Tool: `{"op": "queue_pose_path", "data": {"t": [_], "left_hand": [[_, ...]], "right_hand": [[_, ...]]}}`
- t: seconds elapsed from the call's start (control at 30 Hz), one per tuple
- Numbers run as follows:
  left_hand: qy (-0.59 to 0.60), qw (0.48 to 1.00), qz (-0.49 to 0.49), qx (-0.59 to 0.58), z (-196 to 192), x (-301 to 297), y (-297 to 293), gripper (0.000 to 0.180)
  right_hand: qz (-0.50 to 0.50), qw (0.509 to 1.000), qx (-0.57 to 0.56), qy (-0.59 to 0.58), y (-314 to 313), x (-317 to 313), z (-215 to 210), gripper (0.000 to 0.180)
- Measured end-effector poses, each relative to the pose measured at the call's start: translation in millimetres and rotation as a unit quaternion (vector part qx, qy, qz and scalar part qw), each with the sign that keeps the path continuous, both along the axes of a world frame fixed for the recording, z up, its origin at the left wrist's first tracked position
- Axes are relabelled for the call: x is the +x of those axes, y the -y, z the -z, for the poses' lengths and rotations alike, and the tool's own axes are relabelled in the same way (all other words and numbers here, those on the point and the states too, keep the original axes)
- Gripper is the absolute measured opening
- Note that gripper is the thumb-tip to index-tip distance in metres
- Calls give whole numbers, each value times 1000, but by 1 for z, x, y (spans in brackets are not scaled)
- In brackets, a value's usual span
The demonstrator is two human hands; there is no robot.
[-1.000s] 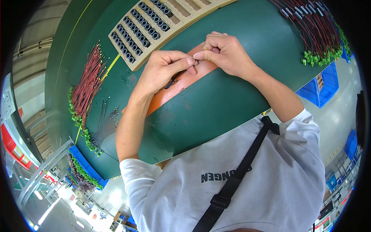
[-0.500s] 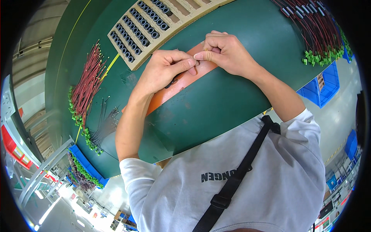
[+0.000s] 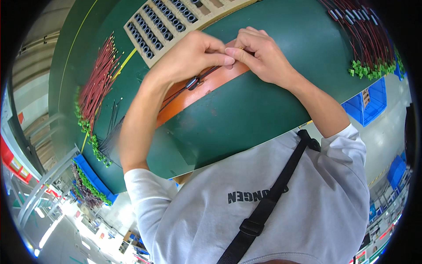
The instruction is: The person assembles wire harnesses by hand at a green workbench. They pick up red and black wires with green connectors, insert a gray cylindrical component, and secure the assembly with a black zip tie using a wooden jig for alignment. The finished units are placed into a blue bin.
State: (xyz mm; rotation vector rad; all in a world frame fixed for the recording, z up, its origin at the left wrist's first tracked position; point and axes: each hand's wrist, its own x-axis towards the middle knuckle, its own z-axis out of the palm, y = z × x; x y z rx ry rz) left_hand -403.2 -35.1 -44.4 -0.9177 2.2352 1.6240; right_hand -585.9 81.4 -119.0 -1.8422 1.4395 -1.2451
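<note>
My left hand (image 3: 193,55) is closed, thumb and index finger pinched on a dark wire (image 3: 212,71). Fingertips of my right hand (image 3: 259,55) are pinched too, right beside the left thumb, over the same wire's end; the end itself is hidden by the fingers. Below my left hand, a small black cylinder (image 3: 192,83) with a shiny highlight sits along the wire, above an orange strip (image 3: 180,111) on the green table (image 3: 246,103). From the cylinder the wire runs toward the lower left and passes behind my left forearm.
A beige tray (image 3: 151,64) with rows of black ring-ended cylinders stands at the back. Red wires (image 3: 96,72) with green connectors lie at left, beside thin black wires (image 3: 113,125). More wires with cylinders (image 3: 351,17) lie at far right. Blue bins (image 3: 367,105) sit below the table edge.
My left hand has lifted slightly away, uncovering the black cylinder and a length of wire. Both hands stay pinched close together. The view has shifted a little.
</note>
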Motion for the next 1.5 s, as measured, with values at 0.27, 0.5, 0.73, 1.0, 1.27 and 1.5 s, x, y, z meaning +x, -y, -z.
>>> {"op": "queue_pose_path", "data": {"t": [0.27, 0.5, 0.73, 1.0, 1.27, 1.5], "left_hand": [[-7, 997, 53, -58, 12, -10, 4, 10], [-35, 998, -15, -53, 19, -7, -3, 8], [-48, 997, -59, -22, 17, -7, -4, 10], [-55, 994, -93, -16, 12, 7, -6, 17], [-115, 953, -145, -239, -8, 91, -64, 46], [-161, 929, -274, -192, 4, 94, -88, 40]], "right_hand": [[-12, 999, 20, -35, -4, 1, 2, 29], [-50, 997, 27, -48, 14, -8, -14, 24], [-58, 997, 27, -39, 14, -11, -16, 24], [-40, 998, 39, -1, 16, -3, -12, 27], [-11, 997, 12, 73, 13, 1, -22, 27], [-42, 997, 21, 68, 14, 0, -49, 27]]}}
